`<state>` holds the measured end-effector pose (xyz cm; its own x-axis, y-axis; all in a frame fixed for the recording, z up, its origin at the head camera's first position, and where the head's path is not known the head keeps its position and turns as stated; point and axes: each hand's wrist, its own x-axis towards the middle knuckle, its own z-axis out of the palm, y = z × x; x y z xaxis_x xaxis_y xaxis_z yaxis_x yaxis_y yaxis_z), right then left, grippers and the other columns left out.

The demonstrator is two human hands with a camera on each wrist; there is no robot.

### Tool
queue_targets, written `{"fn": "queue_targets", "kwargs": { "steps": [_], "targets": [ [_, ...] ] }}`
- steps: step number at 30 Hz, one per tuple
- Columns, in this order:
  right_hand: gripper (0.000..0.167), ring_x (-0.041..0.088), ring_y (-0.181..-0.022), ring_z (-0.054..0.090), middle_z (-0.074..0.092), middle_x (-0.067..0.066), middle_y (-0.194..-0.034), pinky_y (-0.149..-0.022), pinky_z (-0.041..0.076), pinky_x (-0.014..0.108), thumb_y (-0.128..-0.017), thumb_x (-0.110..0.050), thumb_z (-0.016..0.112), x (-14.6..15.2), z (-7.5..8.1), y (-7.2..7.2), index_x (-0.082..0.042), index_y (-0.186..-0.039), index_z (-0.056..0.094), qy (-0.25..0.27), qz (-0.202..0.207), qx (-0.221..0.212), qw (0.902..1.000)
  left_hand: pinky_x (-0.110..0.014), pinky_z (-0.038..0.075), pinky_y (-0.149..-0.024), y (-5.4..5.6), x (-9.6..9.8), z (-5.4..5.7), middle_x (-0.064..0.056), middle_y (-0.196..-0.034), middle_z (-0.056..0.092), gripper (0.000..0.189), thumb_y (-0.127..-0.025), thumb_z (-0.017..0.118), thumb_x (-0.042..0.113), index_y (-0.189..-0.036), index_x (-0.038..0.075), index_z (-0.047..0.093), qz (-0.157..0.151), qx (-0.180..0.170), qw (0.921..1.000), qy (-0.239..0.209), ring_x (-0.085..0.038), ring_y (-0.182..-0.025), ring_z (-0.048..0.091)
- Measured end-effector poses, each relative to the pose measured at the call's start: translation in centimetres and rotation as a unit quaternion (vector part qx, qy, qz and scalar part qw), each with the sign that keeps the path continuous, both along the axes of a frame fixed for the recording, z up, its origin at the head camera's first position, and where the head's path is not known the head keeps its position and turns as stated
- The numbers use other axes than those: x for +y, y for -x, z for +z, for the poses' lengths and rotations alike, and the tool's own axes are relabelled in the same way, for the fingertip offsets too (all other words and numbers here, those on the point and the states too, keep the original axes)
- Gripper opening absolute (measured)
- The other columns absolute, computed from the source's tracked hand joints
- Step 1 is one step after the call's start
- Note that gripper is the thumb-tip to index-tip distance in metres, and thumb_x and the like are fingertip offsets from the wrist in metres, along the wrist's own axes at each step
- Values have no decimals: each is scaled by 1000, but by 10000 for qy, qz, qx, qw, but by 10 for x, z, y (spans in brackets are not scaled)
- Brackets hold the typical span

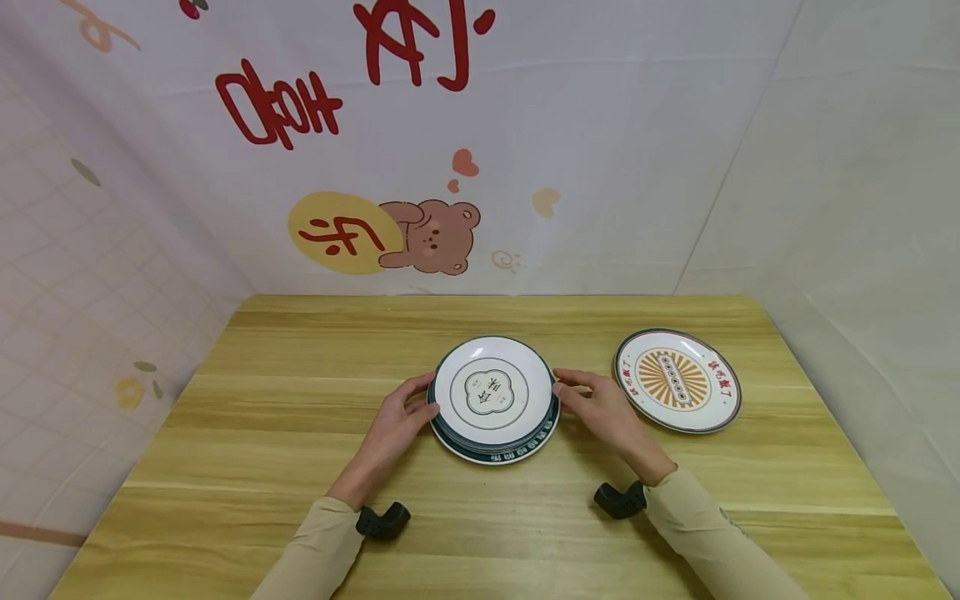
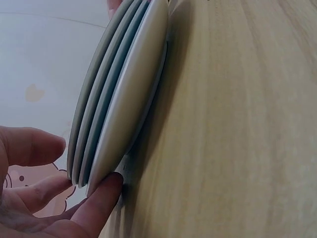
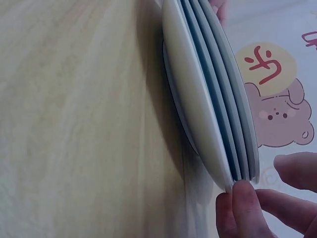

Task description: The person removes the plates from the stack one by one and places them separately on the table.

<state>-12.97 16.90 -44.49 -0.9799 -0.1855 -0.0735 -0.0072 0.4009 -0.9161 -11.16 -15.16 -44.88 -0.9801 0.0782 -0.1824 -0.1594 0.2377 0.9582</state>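
In the head view a stack of plates [image 1: 493,400] lies at mid-table; the top one is white with a flower-shaped emblem, and the bottom one has a dark green rim with white characters. My left hand [image 1: 401,421] is at the stack's left edge. Seen from the left wrist, its fingers [image 2: 99,203] touch the rims, one under the lowest visible rim, with the thumb [image 2: 37,146] beside the top plate. My right hand [image 1: 603,408] is at the right edge. In the right wrist view its fingertips [image 3: 246,196] touch the rims and the thumb [image 3: 297,168] stands apart.
Right of the stack a white plate [image 1: 677,381] with an orange sunburst and red characters lies on the wooden table [image 1: 300,358]. Behind the table hangs a white printed cloth [image 1: 600,167] with a bear and red writing. Black wrist mounts [image 1: 384,522] sit below both hands.
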Motion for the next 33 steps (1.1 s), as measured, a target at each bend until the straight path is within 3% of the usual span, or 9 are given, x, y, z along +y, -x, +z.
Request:
{"fn": "queue_targets", "kwargs": {
  "steps": [6,17,25,29,33],
  "targets": [
    [41,26,-103,74,69,22,-129,-85,56,27,-102,-27,68,-1,1,2,1,-132,69,-368,-118,-10,9993,-48,46,-112,-1,-1,0,-21,-156,46,51,-101,60,3,-151,-1,48,-35,139,9999,18,-38,-136,54],
    [35,28,-106,72,75,17,-117,-87,54,34,-95,-26,74,-2,3,4,-1,-120,76,-942,-350,32,9949,-51,47,-109,0,-1,-1,-22,-151,51,48,-98,63,1,-146,-1,54,8,153,9998,139,-39,-133,56],
    [34,24,-83,76,75,16,-102,-73,61,32,-96,-21,74,-7,5,6,5,-118,73,-472,-392,-169,9980,-50,46,-111,0,-1,-2,-21,-151,52,49,-98,63,1,-146,0,55,28,123,9998,125,-38,-135,55],
    [35,24,-79,77,74,17,-104,-74,63,36,-95,-19,74,-8,5,6,6,-119,72,-430,-435,-284,9977,-50,47,-110,0,-1,-3,-21,-151,52,49,-98,63,0,-146,0,55,31,132,9998,119,-38,-135,55],
    [33,24,-80,76,74,17,-104,-71,62,32,-95,-17,74,-9,5,6,5,-119,72,-548,-464,-242,9971,-50,47,-110,0,-2,-3,-21,-151,52,48,-98,63,0,-146,0,55,27,158,9998,115,-38,-134,55]
  ]
}}
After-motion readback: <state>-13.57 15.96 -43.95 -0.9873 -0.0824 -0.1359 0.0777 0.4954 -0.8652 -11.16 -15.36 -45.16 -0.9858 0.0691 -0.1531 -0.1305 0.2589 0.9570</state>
